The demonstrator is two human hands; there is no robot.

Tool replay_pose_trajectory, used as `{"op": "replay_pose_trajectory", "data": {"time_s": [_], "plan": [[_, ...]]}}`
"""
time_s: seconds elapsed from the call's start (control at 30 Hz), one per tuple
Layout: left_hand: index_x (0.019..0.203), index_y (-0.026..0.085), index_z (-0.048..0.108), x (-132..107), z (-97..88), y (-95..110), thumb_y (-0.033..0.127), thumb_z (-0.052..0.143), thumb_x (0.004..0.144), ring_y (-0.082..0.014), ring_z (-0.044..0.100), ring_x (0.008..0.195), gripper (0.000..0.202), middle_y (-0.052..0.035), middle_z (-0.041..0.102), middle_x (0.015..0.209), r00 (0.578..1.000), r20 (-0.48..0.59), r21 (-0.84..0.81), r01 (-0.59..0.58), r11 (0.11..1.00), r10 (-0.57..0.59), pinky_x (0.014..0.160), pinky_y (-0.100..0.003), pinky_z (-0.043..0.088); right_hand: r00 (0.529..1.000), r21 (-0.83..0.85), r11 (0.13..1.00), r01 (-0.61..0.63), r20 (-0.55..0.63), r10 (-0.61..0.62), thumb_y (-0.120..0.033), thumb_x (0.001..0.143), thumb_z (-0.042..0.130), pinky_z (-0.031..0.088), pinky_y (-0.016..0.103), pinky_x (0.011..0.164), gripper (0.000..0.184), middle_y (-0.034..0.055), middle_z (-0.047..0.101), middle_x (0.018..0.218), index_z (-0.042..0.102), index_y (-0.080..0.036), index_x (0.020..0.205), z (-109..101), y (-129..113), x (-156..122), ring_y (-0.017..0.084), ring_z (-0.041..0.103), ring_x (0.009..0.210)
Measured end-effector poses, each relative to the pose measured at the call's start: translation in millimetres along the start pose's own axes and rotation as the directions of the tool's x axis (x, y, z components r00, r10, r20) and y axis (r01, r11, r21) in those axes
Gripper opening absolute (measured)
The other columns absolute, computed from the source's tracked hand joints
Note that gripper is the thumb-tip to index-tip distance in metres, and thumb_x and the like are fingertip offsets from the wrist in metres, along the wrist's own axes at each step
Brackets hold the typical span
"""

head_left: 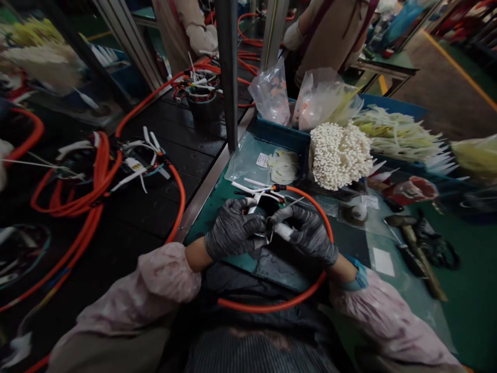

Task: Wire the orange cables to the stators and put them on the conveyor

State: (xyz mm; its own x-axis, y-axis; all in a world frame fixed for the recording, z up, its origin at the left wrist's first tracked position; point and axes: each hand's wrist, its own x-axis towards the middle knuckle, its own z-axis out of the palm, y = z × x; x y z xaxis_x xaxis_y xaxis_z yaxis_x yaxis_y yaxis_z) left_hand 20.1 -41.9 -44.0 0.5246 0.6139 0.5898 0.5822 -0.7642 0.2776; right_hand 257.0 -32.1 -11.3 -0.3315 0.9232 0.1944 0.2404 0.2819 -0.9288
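Both hands wear grey knit gloves and meet over a round part with white-sleeved wires that looks like a motor stator, on the green bench top. My left hand is closed at its left and near side, thumb and fingertips pinched. What sits in that pinch is hidden. My right hand is closed on a short white piece, perhaps a sleeve or tape, close to the left fingertips. A thin pale strand sticks up above the right fingers. From the part, an orange cable loops right and back toward my lap.
Left, a dark conveyor carries more wired round parts and orange cable coils. A metal post stands ahead. Rightward are a bundle of white sleeves, blue bins, a hammer and a screwdriver. Co-workers stand opposite.
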Motion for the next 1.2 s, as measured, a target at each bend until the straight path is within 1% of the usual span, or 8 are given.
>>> {"op": "replay_pose_trajectory", "data": {"time_s": [0.33, 0.5, 0.67, 0.77, 0.93, 1.03, 1.1, 1.2], "plan": [[0.103, 0.028, 0.079, -4, 2.9, -1, 0.049, 0.084, 0.089, -0.0325, 0.065, 0.121, 0.025, -0.0035, 0.078, 0.103, 1.000, 0.001, 0.038, 0.013, 0.999, -0.013, 0.098, -0.046, 0.047, 0.968, -0.057, 0.980, 0.192, 0.178, -0.179, -0.030, 0.095, 0.075, 0.064, 0.034, 0.082, 0.007, 0.0046, 0.083, 0.097, 0.081, -0.026, 0.098, 6, 11, -16, 0.019, 0.078, 0.086], [0.102, 0.028, 0.078, -6, 3.6, -1, 0.043, 0.081, 0.090, -0.0336, 0.064, 0.125, 0.020, -0.0034, 0.079, 0.103, 1.000, -0.006, 0.019, 0.020, 1.000, -0.020, 0.101, -0.049, 0.049, 0.987, -0.074, 0.997, 0.016, 0.159, -0.004, -0.049, 0.098, 0.076, 0.061, 0.030, 0.071, 0.024, 0.0027, 0.081, 0.090, 0.079, -0.025, 0.104, 9, 20, -32, 0.019, 0.075, 0.077], [0.098, 0.025, 0.079, -9, 6.2, -1, 0.037, 0.078, 0.090, -0.0347, 0.065, 0.123, 0.014, -0.0059, 0.080, 0.105, 0.998, -0.005, 0.022, 0.063, 0.998, -0.063, 0.102, -0.053, 0.052, 0.934, 0.039, 0.993, 0.114, 0.338, -0.121, -0.056, 0.104, 0.063, 0.063, 0.035, 0.081, 0.033, 0.0018, 0.081, 0.090, 0.080, -0.029, 0.097, 15, 1, -24, 0.020, 0.076, 0.084], [0.102, 0.023, 0.081, -10, 7.7, 0, 0.043, 0.081, 0.088, -0.0352, 0.067, 0.120, 0.025, -0.0114, 0.076, 0.117, 0.995, -0.039, 0.002, 0.090, 0.996, -0.090, 0.098, -0.053, 0.056, 0.973, 0.020, 0.989, 0.150, 0.173, -0.151, -0.050, 0.106, 0.056, 0.064, 0.036, 0.081, 0.034, 0.0022, 0.077, 0.085, 0.075, -0.027, 0.089, 30, -6, -3, 0.020, 0.073, 0.080], [0.098, 0.028, 0.076, -6, 3.9, 4, 0.023, 0.081, 0.092, -0.0297, 0.069, 0.122, 0.010, -0.0011, 0.080, 0.097, 0.998, -0.056, 0.019, 0.003, 1.000, -0.002, 0.099, -0.046, 0.058, 0.966, -0.093, 0.981, 0.169, -0.180, -0.183, -0.037, 0.106, 0.049, 0.062, 0.038, 0.096, 0.021, 0.0042, 0.077, 0.103, 0.067, -0.027, 0.102, 35, 1, 24, 0.020, 0.072, 0.097], [0.108, 0.029, 0.072, -16, -8.9, 11, 0.022, 0.080, 0.092, -0.0331, 0.065, 0.131, 0.019, -0.0026, 0.078, 0.126, 0.999, -0.045, 0.077, 0.026, 0.997, -0.023, 0.104, -0.052, 0.057, 0.866, -0.230, 0.967, 0.109, -0.455, -0.206, -0.037, 0.108, 0.049, 0.061, 0.037, 0.099, 0.018, 0.0024, 0.075, 0.104, 0.064, -0.027, 0.107, -1, 11, 6, 0.019, 0.071, 0.099], [0.113, 0.030, 0.072, -28, -22.4, 15, 0.029, 0.078, 0.094, -0.0372, 0.062, 0.139, 0.019, -0.0065, 0.065, 0.150, 0.981, -0.033, 0.049, 0.193, 0.980, -0.192, 0.109, -0.057, 0.057, 0.773, -0.317, 0.948, 0.025, -0.596, -0.219, -0.041, 0.104, 0.056, 0.060, 0.040, 0.098, 0.017, 0.0025, 0.074, 0.100, 0.063, -0.026, 0.104, -39, 25, -18, 0.020, 0.070, 0.096], [0.132, 0.027, 0.066, -40, -39.7, 14, 0.052, 0.069, 0.098, -0.0429, 0.061, 0.141, 0.043, -0.0120, 0.059, 0.156, 0.820, 0.015, -0.065, 0.572, 0.818, -0.572, 0.114, -0.064, 0.056, 0.665, -0.381, 0.910, -0.166, -0.725, -0.182, -0.052, 0.098, 0.060, 0.060, 0.044, 0.091, 0.027, 0.0053, 0.071, 0.098, 0.062, -0.025, 0.100, -100, 56, -53, 0.022, 0.067, 0.090]]}}
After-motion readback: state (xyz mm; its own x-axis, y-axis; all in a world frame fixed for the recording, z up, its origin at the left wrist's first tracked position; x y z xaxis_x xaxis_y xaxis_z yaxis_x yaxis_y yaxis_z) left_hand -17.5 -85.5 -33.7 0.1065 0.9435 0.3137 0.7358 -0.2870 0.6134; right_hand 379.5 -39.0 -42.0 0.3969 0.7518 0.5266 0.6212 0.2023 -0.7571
